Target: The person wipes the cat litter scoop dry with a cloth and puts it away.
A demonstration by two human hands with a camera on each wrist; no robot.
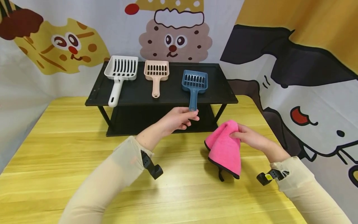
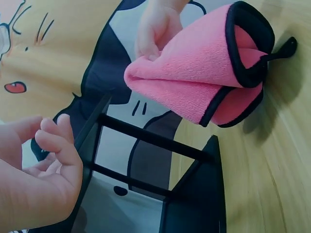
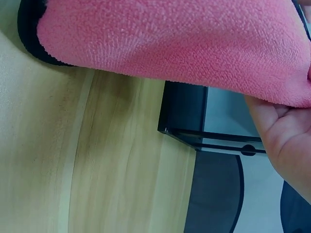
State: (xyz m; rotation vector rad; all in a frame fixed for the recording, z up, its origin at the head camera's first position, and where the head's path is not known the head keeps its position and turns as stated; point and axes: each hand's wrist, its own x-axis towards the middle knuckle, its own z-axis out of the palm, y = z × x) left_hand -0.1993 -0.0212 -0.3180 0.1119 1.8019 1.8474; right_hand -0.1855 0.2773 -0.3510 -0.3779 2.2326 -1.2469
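On the black rack's upper shelf lies a blue litter scoop point(image 1: 195, 81), its slotted head toward the back and its handle reaching past the front edge. My left hand point(image 1: 177, 119) pinches the end of that handle; in the left wrist view the scoop is out of sight beyond the fingers. My right hand point(image 1: 250, 137) grips a pink towel point(image 1: 225, 149) with black edging by its top, between thumb and fingers. The towel hangs folded over the table, a black loop dangling below. Its pink pile fills the top of the right wrist view.
A white litter scoop point(image 1: 121, 70) and a beige litter scoop point(image 1: 156, 73) lie to the left on the black two-tier rack point(image 1: 173, 93). The rack stands at the back of the wooden table point(image 1: 84, 161), before a cartoon-print curtain point(image 1: 117, 37).
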